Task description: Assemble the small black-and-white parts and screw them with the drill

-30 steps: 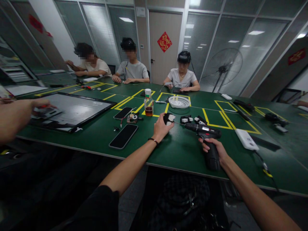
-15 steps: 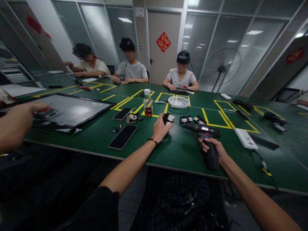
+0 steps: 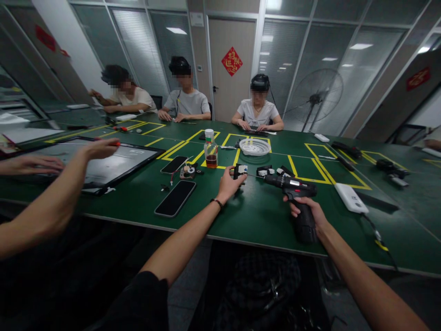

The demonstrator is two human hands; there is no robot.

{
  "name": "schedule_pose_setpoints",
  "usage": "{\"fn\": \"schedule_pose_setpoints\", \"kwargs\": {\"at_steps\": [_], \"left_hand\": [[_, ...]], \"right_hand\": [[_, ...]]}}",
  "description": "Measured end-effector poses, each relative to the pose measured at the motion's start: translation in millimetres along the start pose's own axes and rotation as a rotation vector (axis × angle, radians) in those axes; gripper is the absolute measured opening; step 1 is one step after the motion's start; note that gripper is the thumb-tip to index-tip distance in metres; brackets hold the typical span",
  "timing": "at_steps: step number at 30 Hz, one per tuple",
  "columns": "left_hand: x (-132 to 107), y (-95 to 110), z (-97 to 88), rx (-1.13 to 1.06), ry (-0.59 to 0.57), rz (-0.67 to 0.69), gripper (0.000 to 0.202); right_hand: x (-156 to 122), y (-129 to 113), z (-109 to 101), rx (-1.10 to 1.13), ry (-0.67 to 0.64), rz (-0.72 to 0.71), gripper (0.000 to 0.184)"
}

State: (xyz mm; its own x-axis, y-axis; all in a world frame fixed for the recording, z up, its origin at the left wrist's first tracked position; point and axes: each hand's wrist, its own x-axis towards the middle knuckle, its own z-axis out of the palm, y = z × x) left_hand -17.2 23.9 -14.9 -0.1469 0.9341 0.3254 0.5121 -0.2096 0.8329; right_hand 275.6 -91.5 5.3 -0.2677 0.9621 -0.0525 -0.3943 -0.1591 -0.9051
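My left hand (image 3: 228, 185) is closed around a small black-and-white part (image 3: 242, 170), held just above the green table. I cannot make out what kind of part it is. In my right hand (image 3: 308, 212) is a black cordless drill (image 3: 295, 189), gripped by its handle and lying level, its long thin bit pointing left. The bit's tip reaches the side of the part; whether it touches a screw is too small to tell. Behind the drill's chuck lie two similar black-and-white parts (image 3: 265, 171).
Left of my hand are a phone (image 3: 175, 197), a second phone (image 3: 174, 164), a small mechanism (image 3: 188, 171) and a bottle (image 3: 211, 149). A white basket (image 3: 255, 147) stands behind. A co-worker's arms (image 3: 58, 202) reach over a large panel (image 3: 103, 161). A power bank (image 3: 351, 197) lies right.
The part in my left hand has turned slightly, while the drill stays almost in place. At left, the co-worker's hand has lifted and moved right, and another hand has come over the panel.
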Motion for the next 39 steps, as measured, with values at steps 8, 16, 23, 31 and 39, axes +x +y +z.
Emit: {"fn": "schedule_pose_setpoints", "kwargs": {"at_steps": [8, 16, 23, 31, 39], "left_hand": [[0.4, -0.5, -10.9, 0.187, -0.075, 0.071, 0.063], [-1.7, 3.6, -14.1, 0.438, -0.273, 0.349, 0.069], [6.3, 1.1, -26.4, 0.365, -0.488, 0.446, 0.087], [1.8, 14.7, -34.2, 0.422, -0.416, 0.514, 0.080], [3.6, 14.6, -33.3, 0.311, -0.282, 0.561, 0.079]], "right_hand": [[-22.9, -22.6, -20.2, -0.118, 0.080, 0.012, 0.023], [-47.6, -46.4, -79.2, -0.148, 0.243, 0.319, 0.028], [-33.8, -66.2, -125.3, -0.328, 0.487, 0.477, 0.029], [-24.8, -74.3, -134.5, -0.743, 0.494, 0.500, 0.047], [-12.3, -77.4, -139.3, -1.654, 0.490, 0.378, 0.075]]}}
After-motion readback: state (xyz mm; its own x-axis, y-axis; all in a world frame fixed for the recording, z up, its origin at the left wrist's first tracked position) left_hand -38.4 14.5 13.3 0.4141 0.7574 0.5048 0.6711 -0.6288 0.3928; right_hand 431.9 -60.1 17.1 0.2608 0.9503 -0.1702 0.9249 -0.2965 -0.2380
